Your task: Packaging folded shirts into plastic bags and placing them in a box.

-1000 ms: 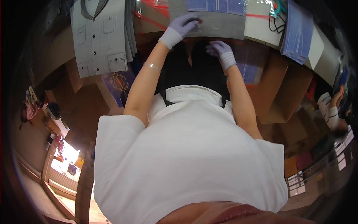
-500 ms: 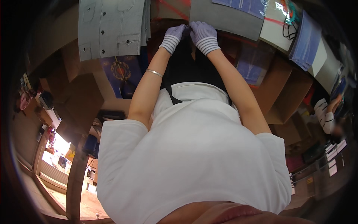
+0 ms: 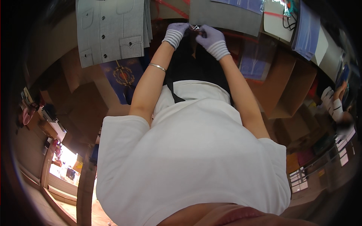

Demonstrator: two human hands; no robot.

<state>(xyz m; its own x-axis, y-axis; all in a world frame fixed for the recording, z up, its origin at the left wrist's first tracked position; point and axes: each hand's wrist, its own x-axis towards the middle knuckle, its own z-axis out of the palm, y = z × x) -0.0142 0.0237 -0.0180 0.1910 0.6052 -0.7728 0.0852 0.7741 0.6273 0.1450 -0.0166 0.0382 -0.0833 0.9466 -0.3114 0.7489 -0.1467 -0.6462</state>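
Note:
Both my hands wear lavender knitted gloves with white-striped cuffs and meet at the table's near edge. Between them is a small shiny, dark and silvery thing (image 3: 194, 28), too small to name. My left hand (image 3: 176, 31) has its fingers closed at the left side of it. With thumb and fingers curled, my right hand (image 3: 212, 37) pinches at its right side. Just left of my hands hangs a stack of pale blue sheets (image 3: 111, 32) that look like denim jacket fronts, with buttons and pockets. A grey board (image 3: 222, 18) lies just beyond my right hand.
Blue printed sheets (image 3: 307, 34) lie at the far right, near a black cord (image 3: 289, 25). An open cardboard box (image 3: 292, 88) stands below right. A dark blue panel with a gold emblem (image 3: 123, 77) is below the pale stack. Another person's striped sleeve (image 3: 332, 103) shows at the right edge.
My right hand has moved slightly right and turned, and the shiny thing now shows between my hands. My left hand stays nearly in place. The whole view has shifted a little.

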